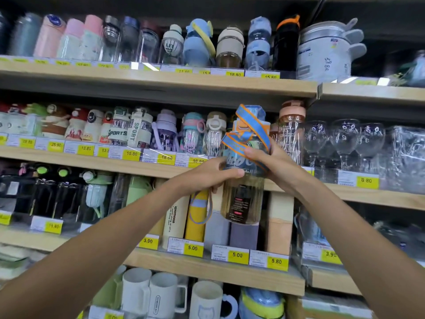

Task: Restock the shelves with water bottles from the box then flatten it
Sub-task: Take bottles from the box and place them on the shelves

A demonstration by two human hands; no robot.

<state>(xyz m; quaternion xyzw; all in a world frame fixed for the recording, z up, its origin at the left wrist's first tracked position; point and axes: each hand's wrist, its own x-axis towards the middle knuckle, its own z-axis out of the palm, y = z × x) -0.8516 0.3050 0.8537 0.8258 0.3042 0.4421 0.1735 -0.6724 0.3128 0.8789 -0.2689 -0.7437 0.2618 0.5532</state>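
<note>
Firmly clamped round the waist of the tinted water bottle [243, 194] with the left hand [213, 174], fingers curled. Pinching its blue-and-orange strap [250, 125] against the shoulder with the right hand [273, 164], probably to stop it snagging. Held upright in the air, before the middle shelf [92, 158] by the 16.80 tag [197, 161]. Own lettering too blurred to read; SPORTS bottle [117, 132] and WHATEVER flask [175, 218] nearby. No box in view.
</note>
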